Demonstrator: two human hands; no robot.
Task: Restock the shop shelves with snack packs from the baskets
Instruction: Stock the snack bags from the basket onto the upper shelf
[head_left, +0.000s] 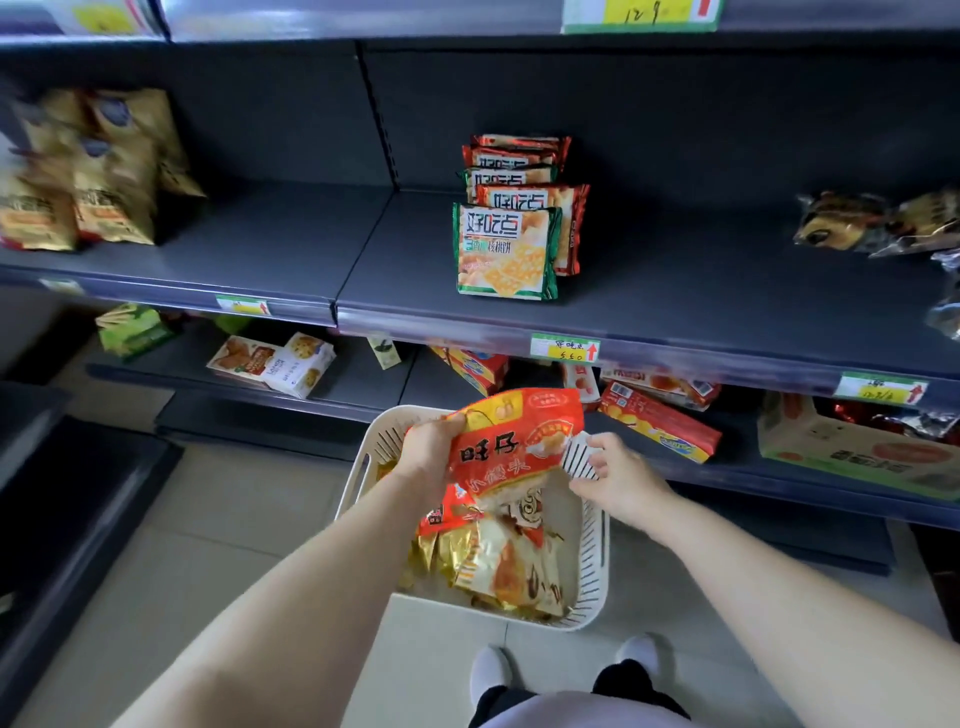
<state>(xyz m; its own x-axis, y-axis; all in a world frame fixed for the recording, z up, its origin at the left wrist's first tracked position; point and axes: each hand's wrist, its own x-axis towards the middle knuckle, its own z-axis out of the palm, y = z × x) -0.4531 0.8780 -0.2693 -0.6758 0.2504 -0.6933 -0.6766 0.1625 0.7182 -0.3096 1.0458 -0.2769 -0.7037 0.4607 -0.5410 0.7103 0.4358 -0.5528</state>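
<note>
A white slotted plastic basket (592, 564) stands on the pale tiled floor (218, 525), filled with crinkled gold and orange foil packs (511, 569). Just above its far end, the left hand (430, 453) grips the left edge of a glossy red plastic snack pack (511, 441), which is flat and tilted. The right hand (618, 480) has its fingers curled at the basket's far right rim, beside the pack; whether it holds the rim or the pack I cannot tell. Above and beyond the basket, square green and red biscuit packs (506, 252) stand in a row on a dark grey metal shelf (685, 296).
</note>
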